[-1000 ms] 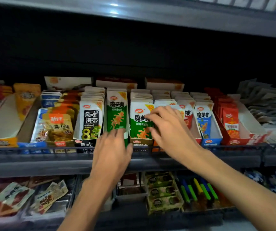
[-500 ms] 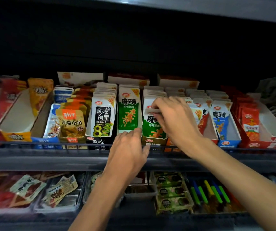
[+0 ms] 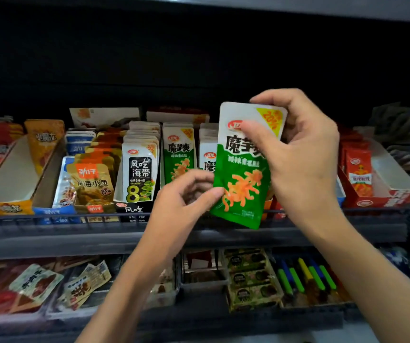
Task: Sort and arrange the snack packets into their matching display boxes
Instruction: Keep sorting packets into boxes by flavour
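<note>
1. Midway through a shelf tidy, a person's right hand (image 3: 303,154) pinches the top of a green packet (image 3: 243,169), thumb across the front and fingers behind; the packet hangs upright, its top leaning slightly right, in front of the boxes and above the shelf's front rail (image 3: 50,217).
2. Left hand (image 3: 186,196) sits curled at the packet's lower left edge, thumb touching the front; whether its fingers grip behind cannot be told.
3. Likely home: a row of similar green packets (image 3: 178,154) standing just left of the held one, behind the left hand, which is the nearer; the move would seem to run left and back, long axis kept upright.
4. Around it: cardboard display boxes (image 3: 384,169) side by side on a dark shelf; a lower shelf (image 3: 223,323) carries more goods.
</note>
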Demonstrator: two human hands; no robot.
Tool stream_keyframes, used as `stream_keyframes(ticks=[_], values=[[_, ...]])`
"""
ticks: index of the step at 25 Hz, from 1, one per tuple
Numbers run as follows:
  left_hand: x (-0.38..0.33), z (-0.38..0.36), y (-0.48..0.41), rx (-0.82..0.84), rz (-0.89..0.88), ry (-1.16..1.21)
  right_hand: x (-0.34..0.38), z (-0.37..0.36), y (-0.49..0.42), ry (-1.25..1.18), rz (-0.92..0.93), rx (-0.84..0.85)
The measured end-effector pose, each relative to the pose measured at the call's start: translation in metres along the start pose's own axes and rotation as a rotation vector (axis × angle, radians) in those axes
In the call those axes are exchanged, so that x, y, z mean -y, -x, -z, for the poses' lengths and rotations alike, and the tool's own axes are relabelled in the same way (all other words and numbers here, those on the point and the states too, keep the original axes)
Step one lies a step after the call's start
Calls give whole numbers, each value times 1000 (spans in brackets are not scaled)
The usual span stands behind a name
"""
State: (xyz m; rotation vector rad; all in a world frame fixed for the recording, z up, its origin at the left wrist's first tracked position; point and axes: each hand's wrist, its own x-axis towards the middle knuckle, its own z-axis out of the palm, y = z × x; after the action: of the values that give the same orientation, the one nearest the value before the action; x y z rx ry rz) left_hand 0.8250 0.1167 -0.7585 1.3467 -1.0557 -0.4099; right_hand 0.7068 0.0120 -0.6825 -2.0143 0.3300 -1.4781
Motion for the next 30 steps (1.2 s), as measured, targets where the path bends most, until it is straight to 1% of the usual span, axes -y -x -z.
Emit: stream_keyframes(ticks=[2, 3, 5, 8, 10, 13, 16, 18, 20, 21, 22, 23, 25, 26, 28, 30], values=[[-1, 0, 6, 147, 14, 84, -1, 3, 12, -189, -194, -25], [-1, 0, 8, 178, 14, 115, -3, 4, 15, -244, -238, -32], [-3, 2, 11, 162, -3, 166, -6, 3, 18, -321, -298, -23], [-5, 3, 17, 149, -72, 205, -7, 3, 16, -466, -459, 0], [-4, 4, 19, 164, -99, 199, -7, 1, 17, -489, -538, 19], [-3, 4, 16, 134, -95, 179, -9, 0, 18, -509, -512, 41], [-1, 4, 13, 73, -53, 119, -12, 1, 19, -445, -476, 101], [3, 10, 14, 30, -45, -4, -14, 2, 22, -355, -494, 156], [7, 17, 13, 0, -20, -181, -19, 4, 26, -122, -451, 149], [9, 20, 13, -10, -9, -237, -20, 5, 28, 19, -408, 138], [11, 23, 13, -18, -3, -268, -20, 5, 29, 96, -376, 140], [12, 26, 13, -29, -4, -282, -18, 4, 30, 93, -370, 155], [15, 31, 12, -58, -9, -291, -13, 0, 30, 9, -414, 218], [15, 33, 12, -71, -14, -296, -12, -3, 28, 20, -432, 257], [14, 36, 9, -109, -14, -315, -7, -10, 20, 107, -443, 350], [11, 39, 7, -191, 19, -313, 0, -20, 7, 213, -410, 426]])
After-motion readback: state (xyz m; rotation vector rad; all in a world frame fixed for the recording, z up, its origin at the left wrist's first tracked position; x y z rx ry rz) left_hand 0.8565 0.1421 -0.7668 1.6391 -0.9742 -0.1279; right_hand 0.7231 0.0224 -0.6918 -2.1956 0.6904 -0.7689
